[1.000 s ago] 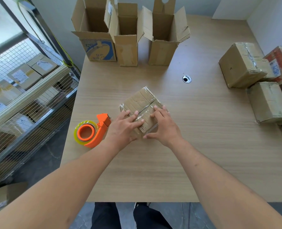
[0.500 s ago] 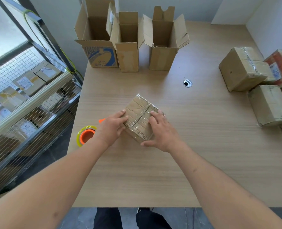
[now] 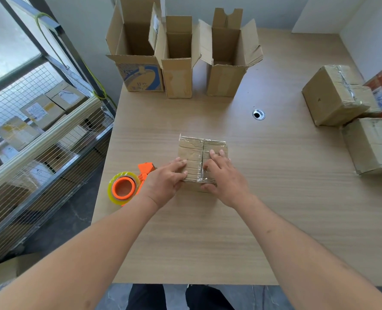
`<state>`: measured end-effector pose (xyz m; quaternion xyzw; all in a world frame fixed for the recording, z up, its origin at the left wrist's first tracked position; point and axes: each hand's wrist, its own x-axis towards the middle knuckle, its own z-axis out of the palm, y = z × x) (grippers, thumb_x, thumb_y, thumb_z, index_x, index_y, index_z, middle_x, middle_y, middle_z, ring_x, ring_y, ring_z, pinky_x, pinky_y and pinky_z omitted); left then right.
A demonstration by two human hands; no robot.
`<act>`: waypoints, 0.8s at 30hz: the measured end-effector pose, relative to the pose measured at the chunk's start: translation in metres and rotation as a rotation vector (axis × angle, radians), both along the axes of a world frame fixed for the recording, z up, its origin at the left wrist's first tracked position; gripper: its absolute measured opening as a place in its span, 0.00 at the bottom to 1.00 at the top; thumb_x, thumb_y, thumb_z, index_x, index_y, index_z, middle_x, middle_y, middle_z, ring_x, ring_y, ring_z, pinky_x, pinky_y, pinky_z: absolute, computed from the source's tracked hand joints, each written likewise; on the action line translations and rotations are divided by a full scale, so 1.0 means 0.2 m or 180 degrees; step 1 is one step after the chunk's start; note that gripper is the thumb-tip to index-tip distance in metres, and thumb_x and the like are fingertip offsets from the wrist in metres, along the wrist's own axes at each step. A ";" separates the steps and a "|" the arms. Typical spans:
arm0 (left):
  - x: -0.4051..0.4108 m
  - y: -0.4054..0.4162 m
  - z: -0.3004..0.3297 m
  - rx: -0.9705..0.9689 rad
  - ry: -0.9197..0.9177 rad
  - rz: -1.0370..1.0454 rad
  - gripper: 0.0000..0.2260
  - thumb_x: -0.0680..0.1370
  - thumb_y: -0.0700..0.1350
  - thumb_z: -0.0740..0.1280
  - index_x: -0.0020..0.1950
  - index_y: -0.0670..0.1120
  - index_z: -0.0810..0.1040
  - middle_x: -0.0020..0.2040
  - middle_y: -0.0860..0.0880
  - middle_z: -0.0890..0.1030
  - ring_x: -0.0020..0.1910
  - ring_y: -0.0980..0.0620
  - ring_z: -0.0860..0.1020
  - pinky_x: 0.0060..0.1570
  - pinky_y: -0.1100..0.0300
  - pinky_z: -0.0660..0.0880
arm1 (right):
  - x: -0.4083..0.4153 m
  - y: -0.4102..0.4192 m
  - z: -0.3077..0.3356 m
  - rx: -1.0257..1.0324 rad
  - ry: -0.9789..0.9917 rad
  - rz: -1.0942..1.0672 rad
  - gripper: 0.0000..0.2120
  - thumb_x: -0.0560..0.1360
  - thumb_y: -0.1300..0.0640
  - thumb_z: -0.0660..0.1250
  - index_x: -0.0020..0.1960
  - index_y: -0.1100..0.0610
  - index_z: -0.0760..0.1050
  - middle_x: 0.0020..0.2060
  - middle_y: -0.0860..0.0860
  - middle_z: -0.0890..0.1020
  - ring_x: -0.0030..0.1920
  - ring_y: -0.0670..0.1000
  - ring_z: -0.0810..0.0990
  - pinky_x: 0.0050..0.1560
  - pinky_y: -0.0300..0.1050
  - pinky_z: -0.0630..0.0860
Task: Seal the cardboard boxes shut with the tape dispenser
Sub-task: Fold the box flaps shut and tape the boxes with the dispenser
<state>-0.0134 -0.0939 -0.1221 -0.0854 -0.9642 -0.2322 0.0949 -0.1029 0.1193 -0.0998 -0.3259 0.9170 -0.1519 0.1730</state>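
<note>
A small cardboard box [image 3: 202, 151] lies at the table's middle, its top flaps closed, with clear tape along the centre seam. My left hand [image 3: 165, 182] rests its fingers on the left flap near the box's left edge. The fingers of my right hand [image 3: 222, 175] lie flat on the right flap, its thumb against the near side. An orange tape dispenser [image 3: 127, 186] with a clear tape roll lies on the table just left of my left hand, untouched.
Three open empty boxes [image 3: 176, 61] stand upright in a row at the table's [image 3: 208, 231] far edge. Several taped boxes [image 3: 335, 95] are stacked at the right edge. A cable hole [image 3: 258, 114] sits mid-table. A wire shelf [image 3: 40, 135] with parcels stands to the left.
Both hands have turned the small box clockwise, from diagonal to square with the table edge. The tape dispenser has stayed in place.
</note>
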 end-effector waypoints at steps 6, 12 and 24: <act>0.01 -0.01 -0.02 0.0319 -0.0106 -0.0050 0.16 0.67 0.30 0.79 0.52 0.40 0.87 0.63 0.40 0.82 0.64 0.37 0.79 0.58 0.43 0.80 | 0.02 -0.02 -0.04 0.0361 0.0198 0.0123 0.24 0.79 0.46 0.69 0.69 0.54 0.65 0.82 0.55 0.49 0.82 0.61 0.42 0.81 0.59 0.48; 0.02 0.01 -0.04 0.0306 -0.0015 0.0086 0.16 0.68 0.30 0.78 0.54 0.40 0.86 0.63 0.42 0.82 0.64 0.40 0.79 0.57 0.44 0.81 | 0.04 -0.05 -0.05 0.0551 0.0081 0.0151 0.24 0.81 0.47 0.65 0.70 0.57 0.61 0.82 0.57 0.43 0.80 0.62 0.34 0.80 0.64 0.44; -0.03 -0.04 0.07 0.0586 -0.0114 0.0222 0.13 0.79 0.43 0.68 0.62 0.43 0.83 0.62 0.48 0.80 0.57 0.46 0.81 0.52 0.48 0.80 | 0.04 -0.06 -0.03 0.0360 -0.0018 -0.0015 0.28 0.79 0.44 0.68 0.75 0.40 0.61 0.82 0.53 0.45 0.82 0.59 0.37 0.81 0.60 0.41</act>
